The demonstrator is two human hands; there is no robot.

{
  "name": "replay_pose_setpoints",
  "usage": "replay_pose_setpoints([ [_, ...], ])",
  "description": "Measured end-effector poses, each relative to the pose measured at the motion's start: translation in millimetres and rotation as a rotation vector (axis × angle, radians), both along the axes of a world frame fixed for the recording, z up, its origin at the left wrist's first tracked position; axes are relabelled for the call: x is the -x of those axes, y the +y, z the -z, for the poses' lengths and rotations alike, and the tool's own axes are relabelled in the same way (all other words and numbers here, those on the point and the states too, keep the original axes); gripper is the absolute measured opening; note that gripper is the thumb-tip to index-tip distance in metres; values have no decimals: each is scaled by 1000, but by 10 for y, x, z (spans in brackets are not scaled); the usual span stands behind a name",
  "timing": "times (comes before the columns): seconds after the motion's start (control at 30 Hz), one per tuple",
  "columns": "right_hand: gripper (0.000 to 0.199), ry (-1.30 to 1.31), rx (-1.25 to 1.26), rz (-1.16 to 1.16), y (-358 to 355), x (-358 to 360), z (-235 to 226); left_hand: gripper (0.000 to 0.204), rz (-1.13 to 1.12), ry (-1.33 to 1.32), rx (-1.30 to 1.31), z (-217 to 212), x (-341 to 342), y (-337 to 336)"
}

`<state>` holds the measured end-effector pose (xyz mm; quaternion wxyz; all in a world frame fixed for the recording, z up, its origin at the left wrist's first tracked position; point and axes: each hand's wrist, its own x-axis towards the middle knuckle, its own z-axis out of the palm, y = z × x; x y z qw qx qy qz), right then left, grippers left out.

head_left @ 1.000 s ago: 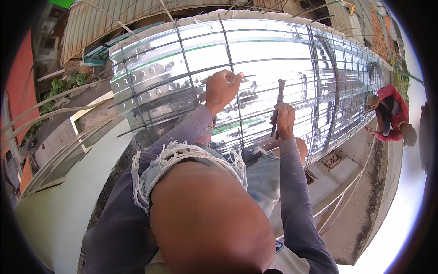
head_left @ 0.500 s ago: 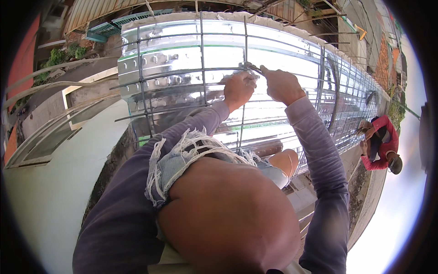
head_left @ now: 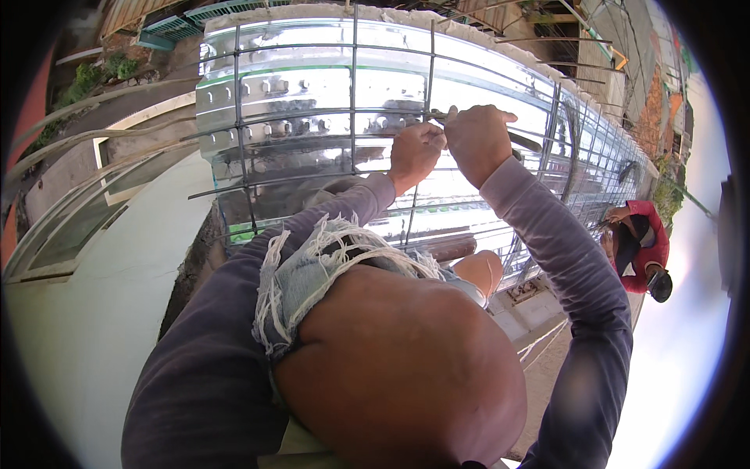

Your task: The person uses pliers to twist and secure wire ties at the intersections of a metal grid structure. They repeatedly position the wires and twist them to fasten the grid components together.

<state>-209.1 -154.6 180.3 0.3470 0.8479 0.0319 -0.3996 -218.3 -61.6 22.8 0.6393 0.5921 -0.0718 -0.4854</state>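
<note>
Steel reinforcing bars [head_left: 354,86] cross in a grid above shiny corrugated metal decking [head_left: 297,82]. My right hand [head_left: 478,139] is closed round pincers [head_left: 528,142]; one handle sticks out to the right of the fist, and the jaws lie at a bar crossing, partly hidden. Just left of it, my left hand [head_left: 416,152] is closed, with fingertips pinched together beside the same crossing. Whatever those fingertips hold is too small to make out. My knee [head_left: 406,344], in frayed denim shorts, rises below both hands.
A person in a red top [head_left: 648,238] works with bent arms over the mesh at the far right. Bar ends [head_left: 207,194] jut past the decking's left edge. A pale wall [head_left: 101,258] stands at left, and cables [head_left: 101,144] run beside the decking.
My right hand has turned over at the crossing, and a handle of the pincers now shows to its right. My left hand stays by the crossing. The view has shifted slightly.
</note>
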Motion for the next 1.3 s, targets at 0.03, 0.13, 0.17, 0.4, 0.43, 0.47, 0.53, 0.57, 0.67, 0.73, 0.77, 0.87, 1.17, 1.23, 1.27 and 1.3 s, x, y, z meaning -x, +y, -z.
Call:
replay_pose_setpoints([
  [0.03, 39, -31, 18, -33, 29, 40, 6, 23, -8, 36, 18, -36, -9, 8],
  [0.13, 28, -281, -484, 213, -179, 260, 137, 27, -15, 230, 80, -115, -46, 102],
  [0.17, 14, -286, -526, 303, -220, 274, 130, 29, -15, 307, 99, -118, -55, 137],
  [0.4, 33, -123, -1046, 1768, -367, 230, 190, 52, 9, 1098, 413, -209, -57, -74],
  [0.43, 37, -222, -1062, 1847, -332, 267, 186, 50, 33, 1158, 422, -211, -97, -144],
  [0.47, 39, -253, -1089, 1855, -323, 308, 147, 46, 41, 1186, 381, -227, -110, -199],
  [0.53, 46, -309, -1164, 1872, -274, 348, 107, 38, 50, 1233, 283, -201, -131, -292],
  [0.57, 45, -316, -1063, 1648, -243, 400, 52, 29, 1, 1248, 359, -229, -68, -317],
  [0.67, 42, -313, -761, 977, -68, 624, -143, 31, -167, 1162, 169, -231, 21, -421],
  [0.73, 31, -257, -289, 613, 470, 385, -349, 33, -282, 1210, 155, -281, 5, -478],
  [0.77, 25, -374, -107, 438, 583, 482, -230, 33, -237, 1193, 217, -198, 25, -477],
  [0.87, 16, -390, -356, 570, 371, 625, -181, 20, -269, 1091, 59, -421, 25, -494],
  [1.17, 16, -481, -1139, 2339, 163, 622, -361, 19, -256, 1353, 367, -347, -24, -315],
  [1.23, 22, -376, -733, 1822, 189, 493, -442, 23, -319, 1318, 211, -496, -75, -340],
  [1.27, 21, -333, -504, 1459, 265, 366, -458, 24, -372, 1302, 171, -516, -102, -368],
  [1.3, 19, -442, -275, 1110, 467, 349, -518, 23, -347, 1281, 126, -554, -59, -434],
])
